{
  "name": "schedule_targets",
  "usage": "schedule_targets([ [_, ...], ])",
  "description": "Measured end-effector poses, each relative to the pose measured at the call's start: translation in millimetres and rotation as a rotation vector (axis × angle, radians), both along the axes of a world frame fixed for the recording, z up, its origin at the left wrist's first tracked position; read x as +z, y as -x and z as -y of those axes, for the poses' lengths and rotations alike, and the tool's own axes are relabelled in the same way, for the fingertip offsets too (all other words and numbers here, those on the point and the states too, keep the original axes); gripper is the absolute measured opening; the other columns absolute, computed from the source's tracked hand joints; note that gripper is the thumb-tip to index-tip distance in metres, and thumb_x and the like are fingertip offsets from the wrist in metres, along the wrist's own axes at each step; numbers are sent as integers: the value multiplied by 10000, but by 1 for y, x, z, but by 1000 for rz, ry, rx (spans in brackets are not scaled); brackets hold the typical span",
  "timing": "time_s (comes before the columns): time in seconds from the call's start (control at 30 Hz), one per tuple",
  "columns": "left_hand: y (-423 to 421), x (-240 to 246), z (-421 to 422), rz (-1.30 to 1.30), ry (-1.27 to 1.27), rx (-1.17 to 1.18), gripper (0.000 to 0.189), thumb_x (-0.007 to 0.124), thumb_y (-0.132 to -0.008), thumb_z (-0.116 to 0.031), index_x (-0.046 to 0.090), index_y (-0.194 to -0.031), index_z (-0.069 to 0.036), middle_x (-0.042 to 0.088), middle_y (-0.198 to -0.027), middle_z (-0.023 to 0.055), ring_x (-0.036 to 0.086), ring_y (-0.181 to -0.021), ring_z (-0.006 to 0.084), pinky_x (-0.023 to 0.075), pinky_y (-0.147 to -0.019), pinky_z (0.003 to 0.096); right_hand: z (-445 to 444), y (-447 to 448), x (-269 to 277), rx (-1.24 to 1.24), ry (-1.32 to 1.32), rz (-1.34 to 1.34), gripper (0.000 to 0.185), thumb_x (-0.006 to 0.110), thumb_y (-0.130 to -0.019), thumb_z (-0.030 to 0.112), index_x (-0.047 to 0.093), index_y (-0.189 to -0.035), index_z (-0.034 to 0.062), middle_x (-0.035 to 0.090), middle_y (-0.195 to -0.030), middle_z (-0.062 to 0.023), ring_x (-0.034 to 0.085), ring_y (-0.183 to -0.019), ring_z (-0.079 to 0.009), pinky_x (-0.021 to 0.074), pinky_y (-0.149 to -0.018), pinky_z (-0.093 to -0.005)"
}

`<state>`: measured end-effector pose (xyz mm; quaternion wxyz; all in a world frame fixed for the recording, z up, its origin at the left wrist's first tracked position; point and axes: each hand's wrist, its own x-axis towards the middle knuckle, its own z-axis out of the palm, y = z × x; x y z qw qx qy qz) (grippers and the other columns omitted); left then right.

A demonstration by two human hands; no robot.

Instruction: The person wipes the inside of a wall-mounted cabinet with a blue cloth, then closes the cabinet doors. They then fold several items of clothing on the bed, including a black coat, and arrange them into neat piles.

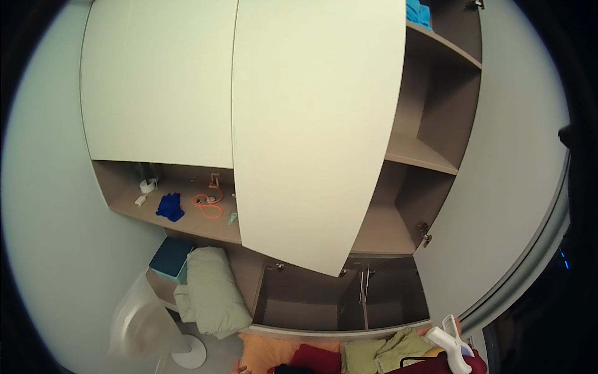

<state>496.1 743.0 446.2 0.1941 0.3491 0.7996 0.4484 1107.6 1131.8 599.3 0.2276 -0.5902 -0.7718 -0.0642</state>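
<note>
At the bottom edge, the fingertips of my left hand [240, 368] show beside an orange cushion [266, 350]; its palm is out of view, and whether it grips anything is unclear. At the lower right, a small part of my right hand [457, 326] shows behind a white plastic clamp-like piece [451, 343], which hides most of it; I cannot tell if the hand holds it. Dark red cloth [477, 362] lies around that piece. Between the hands are a red cloth or cushion [320, 357], a black item [292, 369] and light green textured cushions [362, 355].
An open cabinet door [317, 131] stands before shelves [420, 152]; another door [504, 140] is at right. Below are open storage compartments [303, 313]. A left shelf [196, 229] bears a blue cloth [170, 207] and an orange cord [214, 211]. A pale pillow [212, 285], teal box [171, 257] and covered fan [149, 329] stand lower left.
</note>
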Motion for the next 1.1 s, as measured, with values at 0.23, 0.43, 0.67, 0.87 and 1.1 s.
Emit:
schedule_targets([
  [0.23, 4, 28, -41, 51, -34, -134, 610, 587, -826, -132, 308, -1359, -33, 603, -1092, 183, 633, -883, 248, 504, -743, 319, 22, 132, 15, -65, 490, 286, 824, 660, -679, 275, 189, -1275, -44, 533, -1103, -261, 576, -906, -371, 471, -767, -433],
  [0.43, -30, 66, 5, 340, -58, 167, 594, 596, -838, -171, 331, -1344, -5, 602, -1075, 198, 618, -899, 239, 495, -762, 312, -2, 226, 11, 27, 1209, 605, 782, 668, -730, 364, 363, -1292, -86, 596, -1019, -269, 579, -980, -339, 464, -765, -396],
  [0.67, -64, -15, 73, 582, -48, 540, 512, 588, -856, -255, 448, -1240, 52, 618, -1035, 206, 623, -904, 251, 485, -793, 301, -24, 320, -95, 746, 1217, 651, 475, 628, -757, 381, 611, -1086, 39, 661, -851, -162, 644, -811, -263, 491, -720, -359],
  [0.87, -84, -42, 73, 1036, -283, 951, 560, 614, -851, -308, 423, -1279, 0, 578, -1088, 133, 562, -953, 218, 463, -768, 307, -20, 509, -160, 1001, 1165, 471, 99, 602, -794, 125, 641, -795, 35, 653, -788, -62, 590, -751, -107, 480, -686, -276],
  [1.1, -13, -63, 22, 1438, -653, 1269, 719, 616, -851, -346, 164, -1398, -228, 190, -1419, 130, 369, -1215, 370, 461, -818, 495, -5, 747, -229, 501, 1519, 74, 446, 647, -816, 319, 500, -1142, 54, 567, -974, -33, 559, -806, -170, 457, -651, -301],
])
